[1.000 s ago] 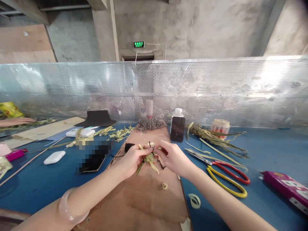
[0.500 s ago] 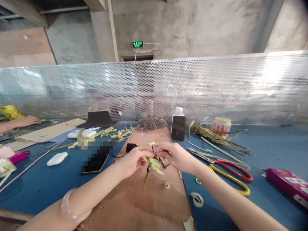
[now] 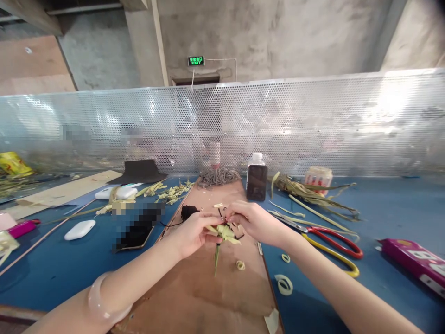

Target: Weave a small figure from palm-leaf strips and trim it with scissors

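Observation:
Over the brown board [image 3: 194, 292], my left hand [image 3: 198, 232] pinches a small figure woven from pale green leaf strips [image 3: 227, 233], whose thin darker tail hangs down. My right hand [image 3: 248, 220] is closed at the figure's upper side, its fingertips together on a black cord [image 3: 239, 235]. The fingertips of both hands almost meet there. A ball of black cord [image 3: 189, 212] lies left of the hands, its strand running toward my left hand. Exactly how the cord passes around the figure is hidden by the fingers.
Red-and-yellow scissors [image 3: 333, 246], a dark bottle [image 3: 256, 181] and dried leaf strips [image 3: 306, 190] lie to the right. A phone [image 3: 139, 232], a white case [image 3: 79, 229] and leaf pieces [image 3: 175, 191] are at left. Grey cord [image 3: 219, 177] sits before the perforated metal screen [image 3: 292, 120].
The woven figure has turned slightly in my left hand, its tail now pointing more straight down. The other person's hand at far left has left the view. The camera has shifted slightly.

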Tool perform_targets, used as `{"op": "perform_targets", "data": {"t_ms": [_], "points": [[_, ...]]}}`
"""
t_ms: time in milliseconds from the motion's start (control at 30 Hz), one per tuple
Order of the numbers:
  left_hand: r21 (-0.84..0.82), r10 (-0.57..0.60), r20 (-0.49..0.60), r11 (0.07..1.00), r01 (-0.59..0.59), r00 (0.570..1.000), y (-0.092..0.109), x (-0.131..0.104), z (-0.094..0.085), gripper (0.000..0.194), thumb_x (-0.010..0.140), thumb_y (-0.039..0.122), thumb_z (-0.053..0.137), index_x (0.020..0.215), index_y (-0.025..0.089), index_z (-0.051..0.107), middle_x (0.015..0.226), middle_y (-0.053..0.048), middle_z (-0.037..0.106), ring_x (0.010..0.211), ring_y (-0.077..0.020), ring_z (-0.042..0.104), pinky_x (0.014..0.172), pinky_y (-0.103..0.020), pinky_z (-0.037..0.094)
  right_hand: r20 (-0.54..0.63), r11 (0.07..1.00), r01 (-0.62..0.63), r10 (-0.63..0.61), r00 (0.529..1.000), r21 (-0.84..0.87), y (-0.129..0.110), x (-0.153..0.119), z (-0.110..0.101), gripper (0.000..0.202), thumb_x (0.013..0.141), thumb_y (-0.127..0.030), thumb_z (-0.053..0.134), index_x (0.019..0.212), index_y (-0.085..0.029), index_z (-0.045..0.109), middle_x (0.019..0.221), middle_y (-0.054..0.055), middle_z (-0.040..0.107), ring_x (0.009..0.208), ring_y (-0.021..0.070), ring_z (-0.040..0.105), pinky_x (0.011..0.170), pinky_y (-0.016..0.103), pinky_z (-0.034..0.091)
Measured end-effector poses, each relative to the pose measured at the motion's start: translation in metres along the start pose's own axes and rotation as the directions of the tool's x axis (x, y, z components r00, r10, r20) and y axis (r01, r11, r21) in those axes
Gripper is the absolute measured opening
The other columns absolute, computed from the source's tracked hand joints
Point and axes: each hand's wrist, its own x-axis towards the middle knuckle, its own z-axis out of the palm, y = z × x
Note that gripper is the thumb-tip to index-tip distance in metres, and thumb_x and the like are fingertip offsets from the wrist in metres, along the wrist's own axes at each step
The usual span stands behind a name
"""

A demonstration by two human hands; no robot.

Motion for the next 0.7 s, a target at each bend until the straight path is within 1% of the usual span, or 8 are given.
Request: {"op": "perform_targets", "data": {"t_ms": [100,167,233,300,333,467,533,700], "points": [[-0.015,0.045,-0.044,0.999,-0.045,0.998,0.002,0.0,0.0,0.006,0.071,0.017,0.07,0.07,0.011,0.071,0.068,-0.005,0.065,0.061,-0.014,0.061,0.051,-0.021,0.053,-0.047,0.99,-0.139,0.141,0.989,0.036,0.001,-0.001,0.006,0.012,0.087,-0.013,0.046,0.081,-0.018,0.056,0.07,-0.001,0.057,0.065,0.0125,0.05,0.062,0.024,0.039],[-0.029,0.058,-0.075,0.998,-0.061,0.995,0.004,0.001,-0.002,0.006,0.073,0.014,0.067,0.072,0.01,0.071,0.07,-0.006,0.066,0.062,-0.0143,0.062,0.053,-0.022,0.055,-0.105,0.974,-0.201,0.212,0.972,0.108,0.003,-0.001,0.012,0.009,0.09,-0.021,0.047,0.093,-0.018,0.054,0.07,-0.002,0.055,0.062,0.012,0.049,0.059,0.024,0.039],[-0.052,0.066,-0.128,0.996,-0.073,0.99,0.006,0.002,-0.003,0.01,0.076,0.011,0.063,0.073,0.009,0.072,0.071,-0.006,0.067,0.064,-0.014,0.063,0.056,-0.022,0.056,-0.171,0.959,-0.218,0.249,0.953,0.18,0.004,-0.002,0.019,0.024,0.089,-0.03,0.052,0.109,-0.017,0.048,0.074,-0.002,0.055,0.063,0.0126,0.051,0.059,0.025,0.042],[-0.065,0.065,-0.178,0.995,-0.077,0.982,0.008,0.003,-0.005,0.013,0.077,0.009,0.06,0.073,0.008,0.072,0.072,-0.008,0.068,0.065,-0.0137,0.063,0.058,-0.021,0.056,-0.198,0.958,-0.213,0.25,0.948,0.192,0.006,-0.003,0.026,0.037,0.084,-0.035,0.059,0.114,-0.018,0.046,0.078,0.0,0.056,0.069,0.0141,0.054,0.063,0.027,0.044],[-0.064,0.063,-0.191,0.995,-0.077,0.98,0.009,0.003,-0.005,0.013,0.077,0.009,0.059,0.074,0.007,0.072,0.073,-0.009,0.068,0.064,-0.0136,0.063,0.058,-0.02,0.056,-0.197,0.964,-0.203,0.236,0.952,0.173,0.007,-0.003,0.029,0.035,0.083,-0.034,0.062,0.111,-0.018,0.049,0.08,0.0,0.058,0.071,0.0148,0.055,0.065,0.028,0.045],[-0.059,0.077,-0.184,0.994,-0.09,0.98,0.009,0.002,-0.005,0.014,0.077,0.009,0.059,0.079,0.005,0.072,0.077,-0.01,0.069,0.064,-0.0133,0.062,0.057,-0.02,0.055,-0.232,0.988,-0.126,0.145,0.962,0.092,0.007,-0.004,0.039,0.011,0.082,-0.02,0.064,0.091,-0.02,0.059,0.083,0.002,0.062,0.078,0.0153,0.058,0.073,0.029,0.046],[-0.057,0.092,-0.186,0.993,-0.104,0.978,0.008,0.001,-0.004,0.014,0.076,0.008,0.059,0.079,0.005,0.072,0.078,-0.01,0.069,0.064,-0.0132,0.062,0.057,-0.021,0.055,-0.267,0.99,-0.105,0.127,0.955,0.095,0.006,-0.004,0.042,0.008,0.082,-0.016,0.064,0.088,-0.02,0.06,0.082,0.001,0.063,0.076,0.0147,0.059,0.072,0.027,0.047],[-0.046,0.118,-0.21,0.99,-0.13,0.971,0.007,0.001,-0.004,0.012,0.073,0.009,0.061,0.073,0.006,0.072,0.073,-0.008,0.067,0.061,-0.0124,0.059,0.056,-0.021,0.054,-0.303,0.988,-0.101,0.133,0.943,0.119,0.002,-0.004,0.043,0.007,0.082,-0.017,0.064,0.088,-0.02,0.062,0.082,0.002,0.065,0.076,0.0157,0.06,0.071,0.028,0.047]]}}
